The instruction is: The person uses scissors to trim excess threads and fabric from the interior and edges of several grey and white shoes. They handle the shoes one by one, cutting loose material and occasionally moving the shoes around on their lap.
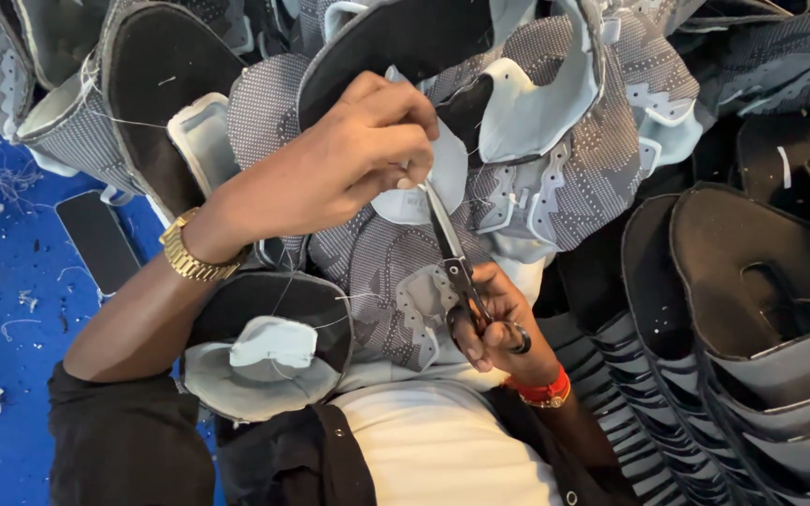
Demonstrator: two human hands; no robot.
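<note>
The head view looks down on a grey dotted fabric shoe upper with pale foam lining (396, 272), which is held over the lap, just above a white shirt (442, 450). An edge of the pale lining is pinched between the thumb and curled fingers of the left hand (339, 164), on whose wrist a gold metal watch (189, 255) is worn. A pair of slim steel scissors (457, 267) is gripped by the right hand (494, 323), fingers closed through the handles; the blades are pointed up to the pinched lining, touching it beside the left fingertips. A red bracelet (541, 389) is seen on the right wrist. Stacked dark shoe uppers (752, 309) are piled at the right, and a blue floor (11, 309) is littered with thread scraps at the left.
</note>
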